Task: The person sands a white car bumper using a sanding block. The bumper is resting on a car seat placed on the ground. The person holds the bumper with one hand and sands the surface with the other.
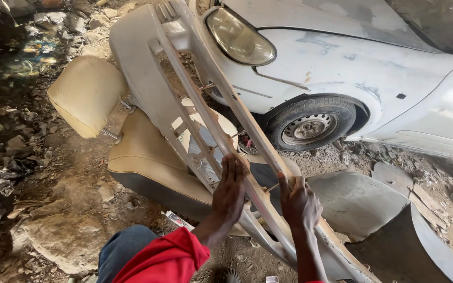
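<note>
Head view: both hands on a detached car bumper [195,105].
Left hand [230,191] lies flat, fingers extended, against its grille; right hand [299,202] curls around the upper rail, apparently steadying it. Beyond the grip, it leans over a tan car seat [142,157].

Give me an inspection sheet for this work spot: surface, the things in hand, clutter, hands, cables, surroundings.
Surface: bare dirt ground with stones and litter.
Job's things: grey car bumper, removed from the car, lying tilted across a tan car seat with its headrest.
Clutter: loose body panel on the ground at right; rocks, scraps and rubbish at left.
Hands: left hand flat against the bumper's inner rib; right hand wrapped around the bumper's edge in a closed grip.
Cables: nothing seen.
Surroundings: sanded, patchy white car with headlight and front wheel close behind; murky puddle at top left.
</note>
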